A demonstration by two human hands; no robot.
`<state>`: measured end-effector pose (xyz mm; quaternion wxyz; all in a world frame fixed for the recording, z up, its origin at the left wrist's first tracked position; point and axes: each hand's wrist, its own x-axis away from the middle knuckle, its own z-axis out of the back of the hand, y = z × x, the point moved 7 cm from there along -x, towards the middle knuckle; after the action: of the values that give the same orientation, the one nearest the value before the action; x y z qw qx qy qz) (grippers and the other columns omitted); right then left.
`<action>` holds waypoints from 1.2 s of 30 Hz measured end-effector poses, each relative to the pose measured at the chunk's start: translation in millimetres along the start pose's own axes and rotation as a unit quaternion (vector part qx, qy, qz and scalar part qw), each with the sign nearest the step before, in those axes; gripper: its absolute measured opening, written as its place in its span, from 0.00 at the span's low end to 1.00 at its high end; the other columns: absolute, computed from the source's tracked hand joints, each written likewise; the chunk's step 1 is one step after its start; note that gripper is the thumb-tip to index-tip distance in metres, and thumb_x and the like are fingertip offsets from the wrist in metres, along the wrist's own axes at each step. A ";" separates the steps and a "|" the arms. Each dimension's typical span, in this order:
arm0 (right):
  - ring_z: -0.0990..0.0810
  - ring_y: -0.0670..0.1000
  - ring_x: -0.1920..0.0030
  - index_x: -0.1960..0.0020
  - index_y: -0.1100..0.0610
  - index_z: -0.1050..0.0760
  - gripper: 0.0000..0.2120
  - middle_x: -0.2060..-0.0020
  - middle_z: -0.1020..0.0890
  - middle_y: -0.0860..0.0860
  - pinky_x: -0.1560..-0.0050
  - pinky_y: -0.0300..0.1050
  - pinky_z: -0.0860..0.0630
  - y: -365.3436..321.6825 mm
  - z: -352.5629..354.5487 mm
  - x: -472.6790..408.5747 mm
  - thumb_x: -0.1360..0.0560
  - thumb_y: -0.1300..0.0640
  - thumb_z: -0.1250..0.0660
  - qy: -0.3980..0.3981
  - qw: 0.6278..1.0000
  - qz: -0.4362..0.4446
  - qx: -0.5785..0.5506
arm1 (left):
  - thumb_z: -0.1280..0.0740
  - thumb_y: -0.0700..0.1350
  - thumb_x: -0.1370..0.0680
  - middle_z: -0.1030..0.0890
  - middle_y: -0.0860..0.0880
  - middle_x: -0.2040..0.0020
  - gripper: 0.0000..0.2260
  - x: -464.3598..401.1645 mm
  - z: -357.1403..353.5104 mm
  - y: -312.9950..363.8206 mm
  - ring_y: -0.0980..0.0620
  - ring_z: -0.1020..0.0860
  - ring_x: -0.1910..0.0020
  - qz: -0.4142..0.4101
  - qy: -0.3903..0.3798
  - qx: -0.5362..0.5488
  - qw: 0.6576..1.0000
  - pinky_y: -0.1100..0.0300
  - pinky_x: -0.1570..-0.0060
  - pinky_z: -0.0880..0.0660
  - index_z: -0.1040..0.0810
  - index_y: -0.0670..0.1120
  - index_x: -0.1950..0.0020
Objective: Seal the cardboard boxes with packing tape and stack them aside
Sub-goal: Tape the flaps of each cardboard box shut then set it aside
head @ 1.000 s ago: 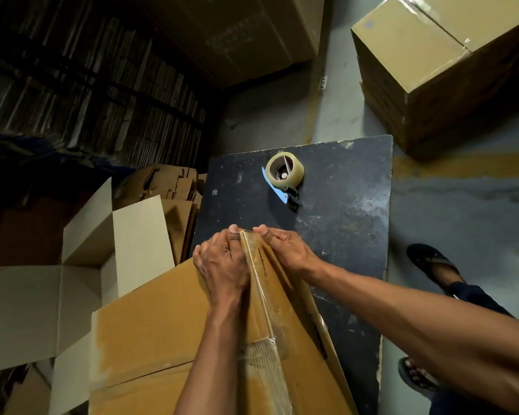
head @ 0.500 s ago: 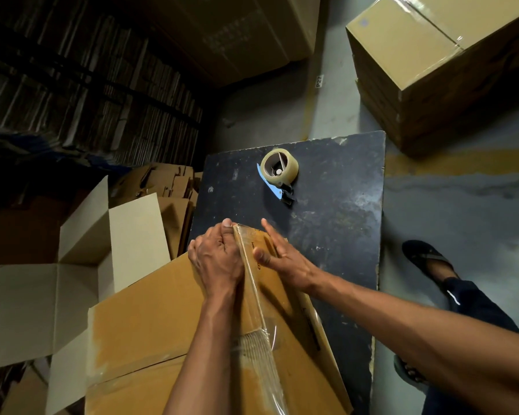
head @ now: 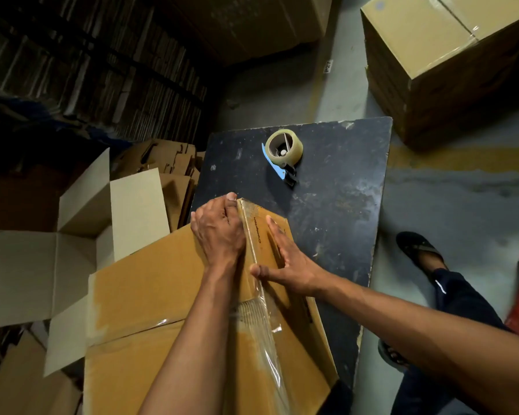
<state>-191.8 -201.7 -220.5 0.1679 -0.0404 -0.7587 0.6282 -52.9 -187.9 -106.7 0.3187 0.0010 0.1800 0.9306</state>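
Note:
A brown cardboard box [head: 150,283] lies on the dark table [head: 336,211] with one edge facing up. A strip of clear packing tape [head: 261,322] runs along that edge. My left hand [head: 219,232] presses on the box's left face at the far corner, beside the tape. My right hand [head: 288,262] lies flat with straight fingers on the right face, thumb on the taped edge. A tape dispenser [head: 283,154] with a clear roll and a blue blade guard sits on the table beyond the box, apart from both hands.
An open, unsealed box [head: 81,223] with raised flaps stands to the left. Flattened cartons [head: 168,163] lean behind it. A stack of sealed boxes [head: 441,64] sits on the floor at the upper right. My sandalled foot [head: 420,253] is right of the table.
My right hand has slid back along the taped edge toward me and flattened on the box's right face. My left hand stays at the far corner.

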 end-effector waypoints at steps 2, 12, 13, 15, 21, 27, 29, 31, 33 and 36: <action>0.54 0.48 0.18 0.19 0.37 0.68 0.63 0.17 0.59 0.41 0.18 0.59 0.51 11.7 3.2 3.5 0.40 0.15 0.37 -0.005 1.000 -0.002 0.028 | 0.45 0.58 0.16 0.18 0.48 0.41 0.19 1.6 4.1 -1.0 0.48 0.26 0.36 -0.002 0.016 0.018 1.000 0.38 0.32 0.32 0.19 0.51 0.37; 0.53 0.46 0.18 0.21 0.33 0.69 0.65 0.17 0.59 0.40 0.20 0.52 0.51 -12.8 3.4 27.9 0.40 0.22 0.28 -0.031 0.997 0.048 0.057 | 0.36 0.54 0.18 0.21 0.53 0.37 0.17 80.2 56.8 -6.3 0.57 0.28 0.37 -0.021 0.048 0.058 0.997 0.68 0.45 0.33 0.21 0.50 0.31; 0.55 0.47 0.18 0.20 0.34 0.70 0.65 0.18 0.61 0.40 0.19 0.56 0.52 -11.5 -0.7 29.8 0.39 0.24 0.27 -0.042 0.993 0.061 0.091 | 0.35 0.54 0.18 0.21 0.54 0.38 0.17 98.2 62.6 -8.5 0.57 0.28 0.37 -0.019 0.048 0.061 0.997 0.69 0.45 0.34 0.21 0.50 0.32; 0.57 0.47 0.18 0.18 0.40 0.68 0.66 0.18 0.62 0.42 0.18 0.63 0.49 0.4 1.7 32.7 0.37 0.29 0.24 -0.047 0.985 0.079 0.149 | 0.34 0.53 0.18 0.21 0.54 0.38 0.15 135.6 72.9 -11.9 0.56 0.26 0.37 -0.018 0.047 0.069 0.996 0.70 0.44 0.33 0.21 0.52 0.33; 0.58 0.49 0.17 0.17 0.44 0.67 0.66 0.17 0.61 0.47 0.20 0.68 0.46 -6.0 24.5 43.8 0.37 0.27 0.25 -0.020 0.969 0.130 0.208 | 0.35 0.55 0.20 0.20 0.53 0.39 0.14 232.7 91.0 -27.2 0.63 0.24 0.41 -0.005 0.040 0.069 0.997 0.72 0.46 0.26 0.23 0.57 0.34; 0.61 0.62 0.17 0.16 0.54 0.61 0.70 0.18 0.64 0.61 0.23 0.74 0.47 -33.7 -19.8 56.7 0.40 0.27 0.23 -0.041 0.905 0.279 0.318 | 0.36 0.54 0.18 0.24 0.57 0.29 0.19 292.9 84.1 -35.5 0.54 0.25 0.30 -0.055 0.010 0.058 0.997 0.49 0.40 0.20 0.24 0.50 0.28; 0.63 0.61 0.18 0.17 0.48 0.65 0.71 0.19 0.66 0.60 0.24 0.75 0.45 -13.8 -8.4 57.7 0.41 0.26 0.22 -0.041 0.903 0.248 0.350 | 0.35 0.56 0.18 0.26 0.53 0.25 0.24 305.7 81.0 -27.6 0.50 0.28 0.26 -0.100 -0.028 0.059 0.993 0.47 0.34 0.24 0.26 0.47 0.25; 0.63 0.61 0.18 0.18 0.43 0.70 0.72 0.19 0.67 0.59 0.25 0.76 0.44 -0.7 6.9 62.0 0.41 0.25 0.22 -0.037 0.902 0.225 0.367 | 0.30 0.61 0.22 0.29 0.48 0.22 0.34 316.1 76.0 -24.3 0.46 0.31 0.22 -0.140 -0.084 0.046 0.986 0.46 0.27 0.30 0.31 0.44 0.22; 0.62 0.61 0.17 0.18 0.45 0.69 0.71 0.19 0.67 0.60 0.25 0.76 0.45 -6.7 11.1 69.9 0.40 0.25 0.23 -0.032 0.904 0.241 0.352 | 0.26 0.66 0.26 0.32 0.46 0.20 0.43 324.0 69.8 -27.3 0.44 0.34 0.21 -0.180 -0.125 0.005 0.976 0.45 0.23 0.35 0.33 0.42 0.21; 0.61 0.63 0.18 0.17 0.54 0.62 0.69 0.19 0.64 0.63 0.24 0.76 0.49 -40.1 -12.9 87.4 0.39 0.25 0.26 -0.041 0.889 0.312 0.333 | 0.25 0.70 0.29 0.35 0.43 0.19 0.48 329.8 61.1 -34.5 0.42 0.36 0.20 -0.229 -0.144 -0.047 0.961 0.41 0.23 0.37 0.34 0.40 0.20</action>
<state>-264.1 -174.1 -162.0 -0.0650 -0.1910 -0.4596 0.8649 -288.2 53.6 -98.3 0.5457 0.0790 0.0834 0.8301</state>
